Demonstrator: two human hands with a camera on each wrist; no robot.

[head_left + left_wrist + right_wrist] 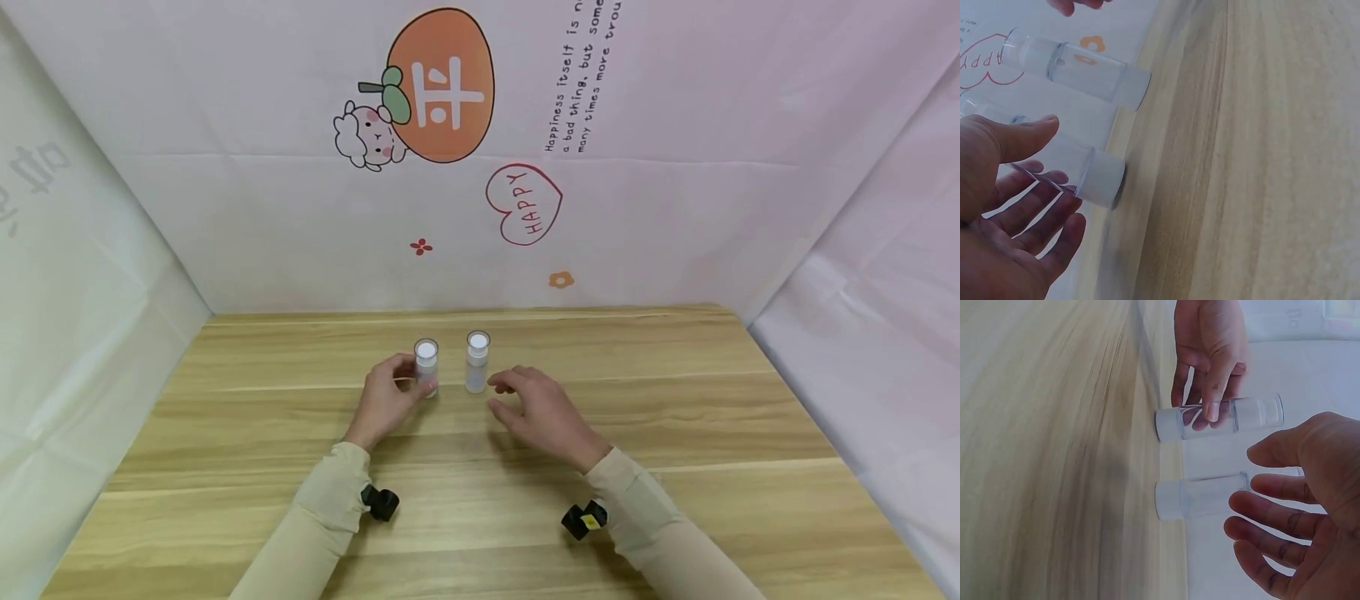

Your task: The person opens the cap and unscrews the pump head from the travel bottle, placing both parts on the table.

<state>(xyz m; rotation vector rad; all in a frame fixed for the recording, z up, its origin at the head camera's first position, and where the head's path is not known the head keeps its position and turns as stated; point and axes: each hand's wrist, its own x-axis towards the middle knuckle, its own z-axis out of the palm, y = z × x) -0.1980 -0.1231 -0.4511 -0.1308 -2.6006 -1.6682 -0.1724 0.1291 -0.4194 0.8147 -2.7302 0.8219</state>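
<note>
Two clear bottles with white bases stand upright, side by side. My left hand (386,398) holds the left bottle (427,358), thumb on the near side and fingers behind it. In the left wrist view, the thumb crosses that bottle's body, above its white base (1102,179). Just right of the other bottle (477,362) is my right hand (543,412), fingers loosely bent and nothing in them. From the right wrist, a gap shows between the right thumb and fingers (1257,515), which partly hide the upper end of the right bottle (1207,495).
Both bottles stand on a wood-grain table (480,500), toward its back edge. A white printed cloth (637,233) hangs behind the table, with more cloth at both sides. Small black cameras (384,504) sit at the wrists.
</note>
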